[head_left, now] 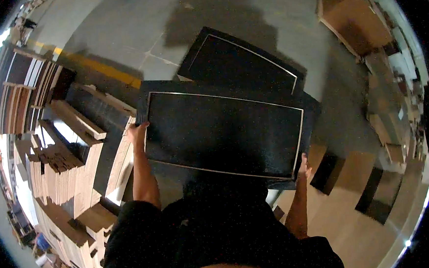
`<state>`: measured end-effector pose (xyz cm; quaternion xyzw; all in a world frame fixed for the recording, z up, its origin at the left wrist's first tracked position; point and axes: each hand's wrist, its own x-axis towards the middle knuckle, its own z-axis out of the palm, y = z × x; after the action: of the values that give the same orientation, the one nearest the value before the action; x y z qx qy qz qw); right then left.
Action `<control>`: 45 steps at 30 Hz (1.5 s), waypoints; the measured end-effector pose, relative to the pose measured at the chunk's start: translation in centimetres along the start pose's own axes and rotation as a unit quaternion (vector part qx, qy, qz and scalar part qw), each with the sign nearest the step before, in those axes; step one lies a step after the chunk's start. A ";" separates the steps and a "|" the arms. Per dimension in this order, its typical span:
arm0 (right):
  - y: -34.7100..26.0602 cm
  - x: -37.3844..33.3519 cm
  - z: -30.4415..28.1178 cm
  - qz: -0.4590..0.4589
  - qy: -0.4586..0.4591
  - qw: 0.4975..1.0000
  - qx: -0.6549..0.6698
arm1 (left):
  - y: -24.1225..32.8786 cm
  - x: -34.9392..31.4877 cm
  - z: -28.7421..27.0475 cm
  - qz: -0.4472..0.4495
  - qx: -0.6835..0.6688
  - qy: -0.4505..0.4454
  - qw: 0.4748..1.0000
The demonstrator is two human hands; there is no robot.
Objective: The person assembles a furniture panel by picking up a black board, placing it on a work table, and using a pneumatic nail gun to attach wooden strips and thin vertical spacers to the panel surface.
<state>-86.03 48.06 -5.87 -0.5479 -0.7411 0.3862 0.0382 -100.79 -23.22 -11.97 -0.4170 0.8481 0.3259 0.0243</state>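
Note:
Between my two hands is a large black rectangular panel [224, 133] with a thin light metallic line set in from its edges. My left hand [137, 132] grips its left edge, thumb on the top face. At the lower right edge, my right hand [303, 167] is closed on the panel, its fingers partly hidden. Beyond the held panel, and partly covered by it, lies a second black panel [239, 63] with the same kind of light line, turned at an angle.
Stacked wooden boards [60, 182] rise close on my left, with more dark and striped panels [23, 96] behind. A pale board surface [347, 214] carrying dark strips [328, 172] lies at my right. Cardboard boxes [354, 17] stand at the far right. A yellow line [102, 69] crosses the grey floor.

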 end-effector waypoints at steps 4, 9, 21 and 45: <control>-4.5 4.6 1.6 -0.128 -0.140 0.980 0.060 | 8.9 -0.5 2.1 -0.036 0.077 0.053 0.995; -6.8 10.4 0.2 0.104 -0.160 0.980 -0.048 | 16.1 0.9 7.5 -0.005 0.226 0.005 0.974; -12.6 18.4 -1.8 0.209 -0.288 0.929 -0.103 | 29.1 -1.0 12.6 0.027 0.406 -0.152 0.901; -26.6 32.8 1.3 0.303 -0.482 0.818 0.084 | 25.5 6.3 7.4 -0.112 -0.454 -0.331 0.819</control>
<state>-120.54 72.30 -2.48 -0.4828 -0.4262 0.6540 -0.3969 -125.07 -12.13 -6.19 -0.3401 0.4921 0.7876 0.1481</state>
